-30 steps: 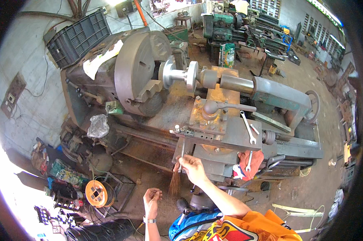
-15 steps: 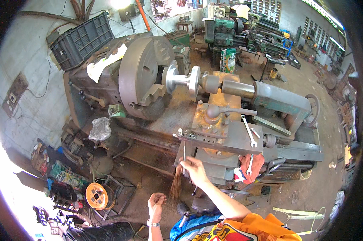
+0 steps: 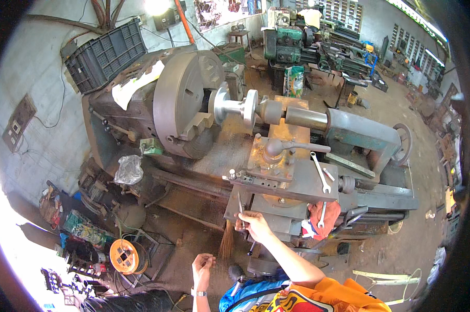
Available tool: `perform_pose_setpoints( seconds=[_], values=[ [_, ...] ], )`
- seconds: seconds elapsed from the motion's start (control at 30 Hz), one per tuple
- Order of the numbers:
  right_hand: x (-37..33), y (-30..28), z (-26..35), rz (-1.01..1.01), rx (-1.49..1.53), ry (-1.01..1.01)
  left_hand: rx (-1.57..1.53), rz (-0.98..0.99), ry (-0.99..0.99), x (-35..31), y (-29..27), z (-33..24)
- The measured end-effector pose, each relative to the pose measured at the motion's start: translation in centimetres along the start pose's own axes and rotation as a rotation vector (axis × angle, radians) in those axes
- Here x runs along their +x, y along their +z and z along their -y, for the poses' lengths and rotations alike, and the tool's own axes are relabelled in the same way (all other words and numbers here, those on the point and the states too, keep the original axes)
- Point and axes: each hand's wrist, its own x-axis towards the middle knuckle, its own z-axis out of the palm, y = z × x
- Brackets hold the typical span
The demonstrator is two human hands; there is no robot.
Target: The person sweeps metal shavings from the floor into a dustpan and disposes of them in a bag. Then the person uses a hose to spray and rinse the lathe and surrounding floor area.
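My right hand pinches a slim metal rod, which points up and leans slightly, in front of the lathe's carriage. Lower and to the left is my left hand, its fingers curled in; whether anything is inside them I cannot make out. On the lathe, a shiny flanged metal workpiece sits between the big chuck and the tailstock. The tool post with its lever handle stands before it. Near the carriage's edge lies a small dark bar with holes.
An open-end wrench lies on the carriage, with a red rag and another wrench below it. A clear plastic bag hangs by the bed. An orange cable reel stands at lower left; a broom is beside the carriage.
The rod in my right hand has tipped from nearly upright to a slight lean, and that hand has dropped a little. My left hand stays curled at nearly the same place.
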Motion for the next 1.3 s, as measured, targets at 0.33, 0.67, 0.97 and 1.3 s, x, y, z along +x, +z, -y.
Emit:
perform_pose_setpoints(
  seconds=[0.33, 0.67, 0.97, 1.3],
  values=[
    [0.4, 0.1, -0.5, -0.012, -0.028, -0.044, 0.051, 0.039, 0.019, 0.4, 0.3, 0.1],
    [0.7, -0.4, -0.5, 0.079, -0.065, -0.167, 0.057, 0.051, -0.002, 0.5, 0.2, 1.5],
    [0.6, -0.1, -0.3, 0.017, -0.045, -0.061, 0.088, 0.068, 0.022, 0.8, 0.3, 1.8],
    [0.2, -0.4, -0.2, -0.075, 0.04, 0.061, 0.088, 0.093, 0.053, 1.1, 0.6, 1.9]
  ],
)
